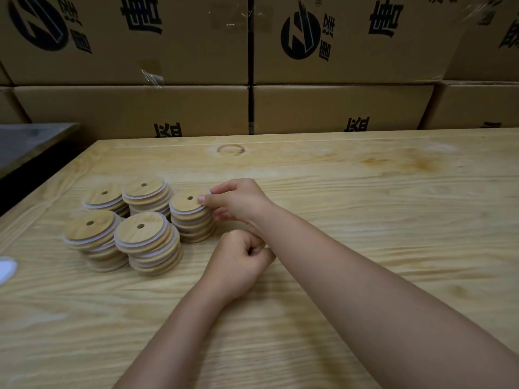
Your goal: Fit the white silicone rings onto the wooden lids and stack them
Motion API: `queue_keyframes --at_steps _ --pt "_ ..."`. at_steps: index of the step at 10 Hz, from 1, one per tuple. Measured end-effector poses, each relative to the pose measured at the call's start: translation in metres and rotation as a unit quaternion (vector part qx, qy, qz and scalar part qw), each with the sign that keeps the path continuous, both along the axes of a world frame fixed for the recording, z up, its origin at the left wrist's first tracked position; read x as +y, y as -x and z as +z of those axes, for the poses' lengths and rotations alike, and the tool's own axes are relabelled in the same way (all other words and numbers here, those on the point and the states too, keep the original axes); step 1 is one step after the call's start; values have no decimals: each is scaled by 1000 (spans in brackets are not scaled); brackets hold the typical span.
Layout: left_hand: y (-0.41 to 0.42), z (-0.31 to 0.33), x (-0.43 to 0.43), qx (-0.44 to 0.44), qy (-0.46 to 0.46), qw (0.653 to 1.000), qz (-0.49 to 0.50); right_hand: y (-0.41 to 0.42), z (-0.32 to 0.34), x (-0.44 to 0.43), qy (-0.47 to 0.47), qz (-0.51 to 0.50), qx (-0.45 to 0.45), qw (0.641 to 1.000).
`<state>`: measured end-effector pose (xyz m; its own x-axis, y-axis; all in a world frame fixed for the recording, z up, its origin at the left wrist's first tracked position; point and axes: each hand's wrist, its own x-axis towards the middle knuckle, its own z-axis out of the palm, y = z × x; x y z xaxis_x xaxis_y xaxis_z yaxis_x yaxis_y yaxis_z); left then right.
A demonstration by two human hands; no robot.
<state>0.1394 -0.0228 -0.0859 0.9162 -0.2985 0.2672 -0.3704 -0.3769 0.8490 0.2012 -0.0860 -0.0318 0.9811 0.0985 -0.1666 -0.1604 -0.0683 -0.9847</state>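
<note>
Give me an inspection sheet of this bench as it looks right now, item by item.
Surface: light wooden table, ring-shaped stain near the far edge.
Job's things: five stacks of wooden lids with white silicone rings, grouped at left; each top lid has a centre hole.
Clutter: white object at the left edge, cut off.
Grips: right hand pinches the top lid of the rightmost stack; left hand closed in a fist, contents unseen.
Cables: nothing seen.
Surroundings: printed cardboard boxes stacked behind.

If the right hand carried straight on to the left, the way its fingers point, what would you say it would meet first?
The right hand already pinches the top lid of the nearest stack; beyond it, probably the rear stack, though depth is unclear.
</note>
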Motion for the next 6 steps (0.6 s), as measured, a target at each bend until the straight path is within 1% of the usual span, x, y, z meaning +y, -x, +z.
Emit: queue_keyframes --at_steps 2,3,4,5,6 --pt "1 3 0 10 8 1000 0 1 1 2 98 8 -25 995" --pt "1 1 0 8 -1 1000 -1 3 2 2 104 12 -33 994" --pt "0 0 0 3 -13 1000 -7 9 2 -1 78 13 -35 996" --pt "-1 2 0 -5 -13 1000 -8 17 6 -19 73 -25 -67 995" --pt "1 3 0 -8 2 1000 -21 27 4 -53 -14 -173 -108 979"
